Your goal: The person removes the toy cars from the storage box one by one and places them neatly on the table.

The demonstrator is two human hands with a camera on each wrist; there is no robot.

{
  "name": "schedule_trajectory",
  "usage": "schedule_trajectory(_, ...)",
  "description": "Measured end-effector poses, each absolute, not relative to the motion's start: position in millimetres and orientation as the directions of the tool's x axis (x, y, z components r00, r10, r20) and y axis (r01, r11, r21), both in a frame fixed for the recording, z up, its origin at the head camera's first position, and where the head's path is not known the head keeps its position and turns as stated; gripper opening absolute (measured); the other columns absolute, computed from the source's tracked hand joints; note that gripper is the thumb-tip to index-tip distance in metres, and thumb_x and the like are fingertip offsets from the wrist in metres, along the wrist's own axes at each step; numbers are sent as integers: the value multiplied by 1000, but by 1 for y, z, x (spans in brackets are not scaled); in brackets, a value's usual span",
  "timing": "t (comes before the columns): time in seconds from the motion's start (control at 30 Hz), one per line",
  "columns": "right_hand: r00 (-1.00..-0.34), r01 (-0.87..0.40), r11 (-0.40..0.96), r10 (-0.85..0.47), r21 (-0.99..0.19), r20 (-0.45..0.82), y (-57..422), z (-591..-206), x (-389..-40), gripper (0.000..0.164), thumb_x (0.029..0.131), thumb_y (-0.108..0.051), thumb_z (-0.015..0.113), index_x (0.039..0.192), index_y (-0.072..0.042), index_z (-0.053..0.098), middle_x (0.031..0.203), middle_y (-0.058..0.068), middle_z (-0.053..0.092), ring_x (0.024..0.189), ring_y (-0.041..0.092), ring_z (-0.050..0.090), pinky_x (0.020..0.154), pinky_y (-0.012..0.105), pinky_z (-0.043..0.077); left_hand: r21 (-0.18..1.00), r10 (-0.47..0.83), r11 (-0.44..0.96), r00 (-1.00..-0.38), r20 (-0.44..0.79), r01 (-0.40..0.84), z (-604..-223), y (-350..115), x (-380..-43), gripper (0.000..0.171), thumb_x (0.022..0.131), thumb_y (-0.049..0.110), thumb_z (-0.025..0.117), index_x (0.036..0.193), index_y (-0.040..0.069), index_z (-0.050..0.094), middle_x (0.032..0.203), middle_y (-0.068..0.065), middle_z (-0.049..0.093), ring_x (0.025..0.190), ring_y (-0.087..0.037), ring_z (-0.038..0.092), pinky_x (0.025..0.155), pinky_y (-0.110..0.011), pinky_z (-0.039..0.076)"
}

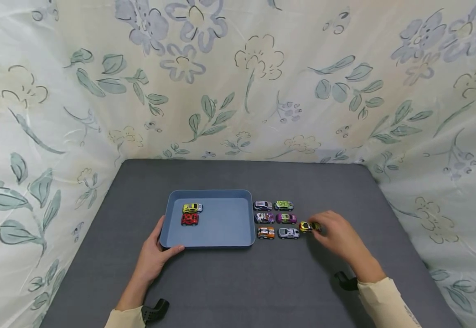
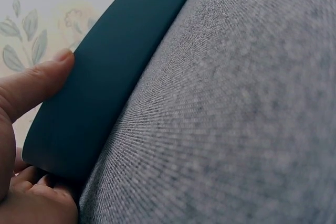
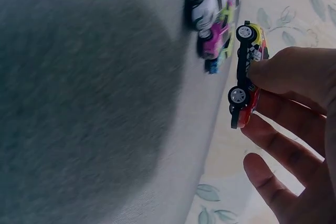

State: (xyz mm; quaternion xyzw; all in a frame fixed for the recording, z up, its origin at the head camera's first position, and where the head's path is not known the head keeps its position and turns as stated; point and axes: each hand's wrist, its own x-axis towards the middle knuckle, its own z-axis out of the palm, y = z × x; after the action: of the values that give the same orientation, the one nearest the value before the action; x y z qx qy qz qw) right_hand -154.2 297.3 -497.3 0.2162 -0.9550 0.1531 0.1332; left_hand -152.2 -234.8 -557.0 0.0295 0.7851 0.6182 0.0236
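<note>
Fingers of the right hand pinch a yellow-and-red car; just left, six cars stand between them and the tray, whose near corner fingers of the left hand grip.

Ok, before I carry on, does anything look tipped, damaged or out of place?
Nothing stands out. The yellow car and red car in the blue tray look upright, as do the six cars beside it, and the right hand holds another car. Fine damage is too small to tell.

smooth tray, woven cloth, glossy car
</note>
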Motion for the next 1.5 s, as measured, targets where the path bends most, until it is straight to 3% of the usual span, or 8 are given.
schedule_trajectory(0.4,-925,-366,901,-325,-231,199,306,-511,-153,29,83,0,92,109,-7,81,109,8,77,102,30,71,88,54,58,977,90,212,-996,17,36,-557,-234,-155,114,91,5,89,174,3,10,177,-24,18,159,-41,26,102,-5,36)
schedule_trajectory(1.13,-943,-329,903,-301,-277,140,305,-511,-154,26,86,0,89,109,-9,79,109,7,76,104,32,71,89,56,57,974,81,227,-997,10,28,-559,-233,-153,115,91,7,90,174,4,11,177,-23,18,160,-40,24,103,-4,33)
schedule_trajectory(1.5,-923,-366,867,-289,-339,255,285,-499,-159,26,96,-11,82,120,-4,79,119,12,75,112,35,70,92,58,56,967,78,253,-997,16,35,-560,-236,-155,114,91,7,90,174,2,11,177,-24,17,160,-42,23,103,-4,32)
